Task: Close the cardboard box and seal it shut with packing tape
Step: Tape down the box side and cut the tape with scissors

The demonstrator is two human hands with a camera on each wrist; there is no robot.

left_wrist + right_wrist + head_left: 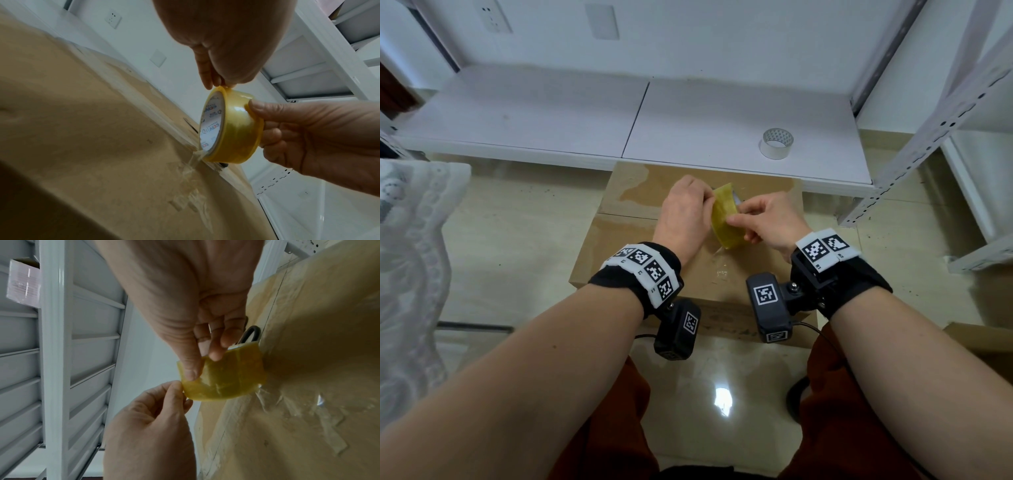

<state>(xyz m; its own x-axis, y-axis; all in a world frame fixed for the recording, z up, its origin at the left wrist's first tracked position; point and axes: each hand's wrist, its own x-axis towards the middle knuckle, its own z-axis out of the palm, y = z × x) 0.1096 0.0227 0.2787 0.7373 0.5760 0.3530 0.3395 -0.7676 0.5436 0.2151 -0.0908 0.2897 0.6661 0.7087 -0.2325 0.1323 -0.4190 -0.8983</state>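
The cardboard box point(619, 246) stands on the floor with its top flaps down and a seam across the top. Both hands hold a yellow packing tape roll point(726, 219) upright on edge just above the box top. My left hand point(705, 202) pinches the roll's upper rim point(218, 88). My right hand point(736, 221) grips the roll's outer face point(236, 129) with its thumb point(265, 107) on top. A clear strand of tape point(194, 160) runs from the roll's bottom onto the box. Wrinkled clear tape point(308, 412) sticks to the lid.
A black scissor handle point(249, 335) lies on the box just behind the roll. A second, clear tape roll point(777, 144) sits on the low white shelf point(551, 120) beyond the box. White metal racking point(928, 113) rises at the right. Lace fabric point(410, 257) hangs at the left.
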